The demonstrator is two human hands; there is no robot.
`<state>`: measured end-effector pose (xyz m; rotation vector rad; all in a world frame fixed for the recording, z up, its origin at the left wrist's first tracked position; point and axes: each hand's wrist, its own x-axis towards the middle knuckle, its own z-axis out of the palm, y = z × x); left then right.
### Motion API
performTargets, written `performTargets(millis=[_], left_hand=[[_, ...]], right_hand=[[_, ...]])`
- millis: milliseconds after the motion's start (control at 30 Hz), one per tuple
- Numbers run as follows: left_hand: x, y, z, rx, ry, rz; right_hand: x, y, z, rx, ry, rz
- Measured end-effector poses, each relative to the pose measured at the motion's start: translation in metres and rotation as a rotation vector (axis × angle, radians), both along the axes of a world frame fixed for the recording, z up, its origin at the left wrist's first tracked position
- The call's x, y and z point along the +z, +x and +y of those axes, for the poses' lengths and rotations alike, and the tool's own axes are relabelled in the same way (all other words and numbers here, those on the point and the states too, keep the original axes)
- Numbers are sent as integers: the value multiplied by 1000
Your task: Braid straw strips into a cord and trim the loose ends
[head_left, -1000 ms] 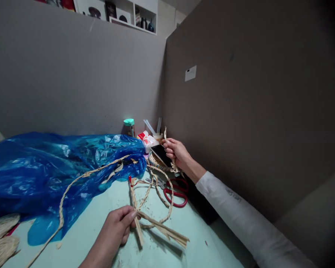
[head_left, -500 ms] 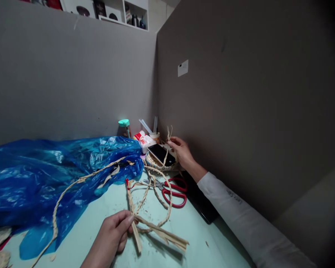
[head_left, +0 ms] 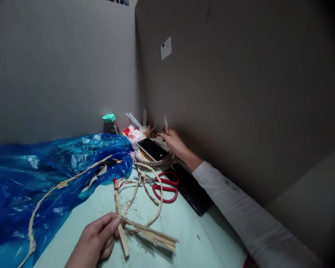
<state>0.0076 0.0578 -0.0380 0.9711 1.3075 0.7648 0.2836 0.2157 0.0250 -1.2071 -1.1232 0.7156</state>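
Note:
My left hand (head_left: 96, 238) pinches the end of a braided straw cord (head_left: 134, 227) low on the pale green table (head_left: 181, 230), where loose flat straw strips (head_left: 152, 235) fan out to the right. The braid loops back across the table and runs over a blue plastic sheet (head_left: 44, 175). My right hand (head_left: 171, 140), in a white sleeve, reaches to the far corner beside a small woven basket (head_left: 145, 158) with a dark phone (head_left: 152, 149) lying on it. Its fingers are closed on a thin straw strip (head_left: 165, 123) that sticks up, blurred.
Red-handled scissors (head_left: 163, 186) lie on the table right of the braid loops. A flat black object (head_left: 190, 188) lies under my right forearm. A jar with a green lid (head_left: 110, 123), a red-and-white packet (head_left: 131, 134) and a cup of sticks (head_left: 143, 128) stand in the corner. Grey partition walls close off the back and right.
My right hand has moved from above the phone farther back toward the corner, still gripping a straw strip. The view has swung right and down. My left hand keeps its pinch on the braid.

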Motion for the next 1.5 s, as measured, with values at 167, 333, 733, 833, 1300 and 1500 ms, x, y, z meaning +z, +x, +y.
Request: performTargets(millis=[167, 333, 733, 833, 1300, 1500], left_hand=[[-2, -1, 1, -4, 0, 1], [-1, -1, -1, -43, 58, -14], [24, 7, -11, 65, 86, -167], [26, 6, -11, 82, 96, -168], [24, 7, -11, 86, 94, -138], [23, 8, -13, 72, 60, -144]], right_hand=[[5, 6, -7, 43, -40, 22], [26, 1, -25, 333, -93, 82], [24, -53, -128, 883, -239, -144], [17, -61, -137, 951, -326, -210], [5, -86, -168, 785, -269, -1030], [0, -87, -167, 790, -270, -1019]])
